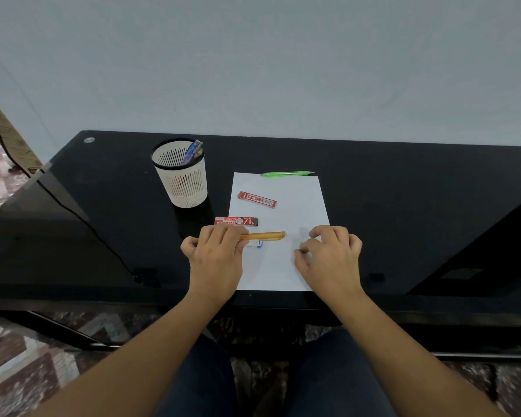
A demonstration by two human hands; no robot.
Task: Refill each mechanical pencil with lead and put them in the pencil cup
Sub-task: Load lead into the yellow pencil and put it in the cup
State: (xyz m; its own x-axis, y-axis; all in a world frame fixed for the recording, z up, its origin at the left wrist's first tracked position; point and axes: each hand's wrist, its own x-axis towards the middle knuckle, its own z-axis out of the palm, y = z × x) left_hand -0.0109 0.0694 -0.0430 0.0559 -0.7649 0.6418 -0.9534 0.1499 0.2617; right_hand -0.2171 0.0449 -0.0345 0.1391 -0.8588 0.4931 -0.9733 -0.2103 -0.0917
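Partway | standing in pencil cup [179, 179]: at least two pencils [193, 152] | gripping orange pencil [265, 236] over paper [271, 272] in left hand [214, 257], probably refilling | curling right hand [328, 254] beside it, pinching something or not: cannot tell | waiting at paper's far edge: green pencil [286, 173] | lying nearby: two lead cases [257, 199]

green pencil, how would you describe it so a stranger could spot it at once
On the black desk lies a white sheet of paper. The green pencil lies along its far edge, beyond the two red lead cases. It alone is green and untouched; the orange pencil is held by the left hand.
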